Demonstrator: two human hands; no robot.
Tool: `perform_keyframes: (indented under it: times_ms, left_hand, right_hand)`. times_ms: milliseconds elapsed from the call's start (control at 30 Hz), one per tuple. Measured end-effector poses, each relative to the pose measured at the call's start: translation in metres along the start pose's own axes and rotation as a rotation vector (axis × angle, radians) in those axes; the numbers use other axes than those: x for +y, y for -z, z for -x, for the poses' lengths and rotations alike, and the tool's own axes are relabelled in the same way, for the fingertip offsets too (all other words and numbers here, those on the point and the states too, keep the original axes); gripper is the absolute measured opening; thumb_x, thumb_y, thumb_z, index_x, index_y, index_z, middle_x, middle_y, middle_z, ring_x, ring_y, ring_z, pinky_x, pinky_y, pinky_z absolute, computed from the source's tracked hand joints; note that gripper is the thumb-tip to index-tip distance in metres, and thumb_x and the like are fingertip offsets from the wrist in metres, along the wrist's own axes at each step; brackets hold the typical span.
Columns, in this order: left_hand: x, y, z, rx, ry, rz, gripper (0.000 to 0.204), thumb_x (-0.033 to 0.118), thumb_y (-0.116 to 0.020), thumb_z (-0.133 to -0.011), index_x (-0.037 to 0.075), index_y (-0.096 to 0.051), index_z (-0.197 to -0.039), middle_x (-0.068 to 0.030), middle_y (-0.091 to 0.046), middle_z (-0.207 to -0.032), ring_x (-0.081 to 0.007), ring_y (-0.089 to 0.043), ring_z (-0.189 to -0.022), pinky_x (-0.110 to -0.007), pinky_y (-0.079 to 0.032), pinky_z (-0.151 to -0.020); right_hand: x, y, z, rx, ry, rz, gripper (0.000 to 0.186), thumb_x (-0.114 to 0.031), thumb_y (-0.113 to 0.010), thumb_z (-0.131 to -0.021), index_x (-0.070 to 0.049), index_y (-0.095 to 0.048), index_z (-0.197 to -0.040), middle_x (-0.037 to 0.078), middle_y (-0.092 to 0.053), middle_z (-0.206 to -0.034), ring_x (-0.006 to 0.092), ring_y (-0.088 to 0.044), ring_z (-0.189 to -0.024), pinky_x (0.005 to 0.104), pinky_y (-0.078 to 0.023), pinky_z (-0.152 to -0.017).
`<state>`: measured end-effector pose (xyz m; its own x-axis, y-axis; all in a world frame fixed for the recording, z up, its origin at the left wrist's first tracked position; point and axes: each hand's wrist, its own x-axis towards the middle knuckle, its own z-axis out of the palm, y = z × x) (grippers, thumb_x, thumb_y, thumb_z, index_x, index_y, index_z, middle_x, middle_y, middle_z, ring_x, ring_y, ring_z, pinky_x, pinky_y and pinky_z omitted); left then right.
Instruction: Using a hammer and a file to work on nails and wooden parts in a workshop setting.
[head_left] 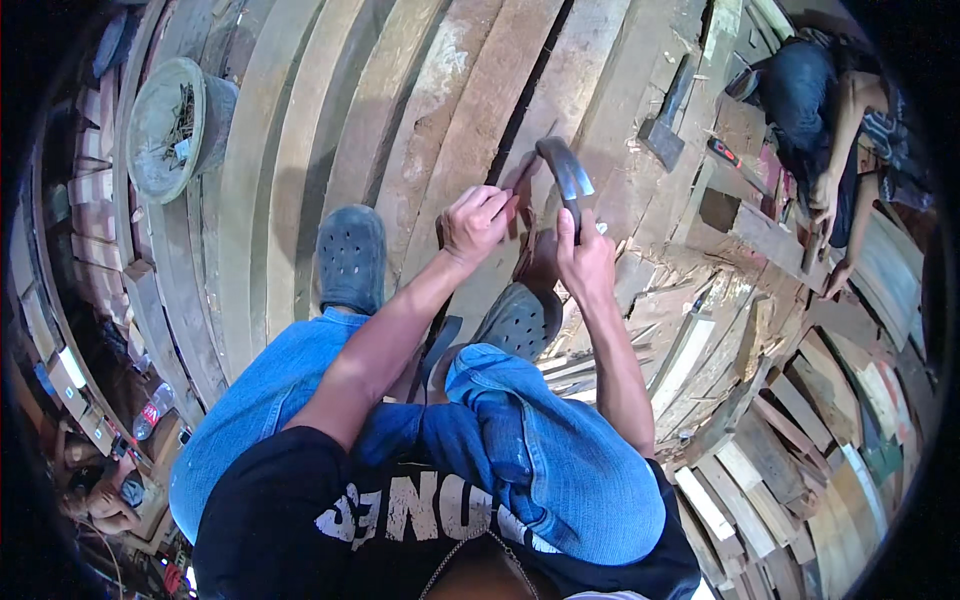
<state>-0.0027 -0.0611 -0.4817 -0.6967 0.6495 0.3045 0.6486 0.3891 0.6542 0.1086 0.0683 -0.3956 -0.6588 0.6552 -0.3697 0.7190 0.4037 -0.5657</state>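
A: We're looking down at two hands working close together, and the right hand (585, 262) is wrapping firmly round the hammer (566, 170), thumb lying along the shaft.

B: And the left one?

A: The left hand (475, 225) is curling closed, just beside it. A thin dark strip (536, 160) is showing beyond its knuckles — whether the fingers are pinching it, I can't tell.

B: Where's the hammer sitting?

A: Its curved metal head is standing just beyond the right hand, over the wooden planks (470, 100), with one bright end catching the light.

B: How's it likely handling?

A: I'm judging it stiff, hard and head-heavy. The right hand is holding quite near the head, so it's probably giving more control than swing; the shaft is looking like the sensible place to grip, and smooth metal could be turning slippery in a sweaty palm.

B: Anything else around?

A: A hatchet-like tool (664, 140) is lying beyond and right of the right hand. Well left of the left hand, a grey bucket (222, 120) is holding thin, nail-like pieces (183, 122) — and a co-worker's hand (825, 195) is reaching down, far right.
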Motion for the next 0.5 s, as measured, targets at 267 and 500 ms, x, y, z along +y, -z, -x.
perform_keyframes:
  times_ms: [267, 500]
  left_hand:
    - [0.003, 0.000, -0.001, 0.026, 0.024, 0.027, 0.014, 0.010, -0.076, -0.073, 0.005, -0.071, -0.085, -0.0062, -0.066, -0.080, -0.0238, -0.065, -0.071, -0.033, -0.052, -0.060]
    - [0.003, 0.001, -0.002, 0.013, 0.033, 0.020, 0.013, 0.010, -0.076, -0.073, 0.006, -0.071, -0.084, -0.0057, -0.066, -0.080, -0.0234, -0.065, -0.072, -0.034, -0.052, -0.061]
  right_hand:
    - [0.001, 0.000, -0.008, 0.022, -0.031, -0.003, 0.040, -0.040, -0.048, -0.097, -0.001, -0.055, -0.092, 0.027, -0.059, -0.062, 0.0479, -0.060, -0.062, 0.0531, -0.046, -0.057]
    - [-0.001, 0.000, -0.013, 0.016, -0.022, 0.033, 0.039, -0.040, -0.047, -0.097, -0.002, -0.055, -0.093, 0.027, -0.059, -0.062, 0.0483, -0.060, -0.063, 0.0540, -0.046, -0.057]
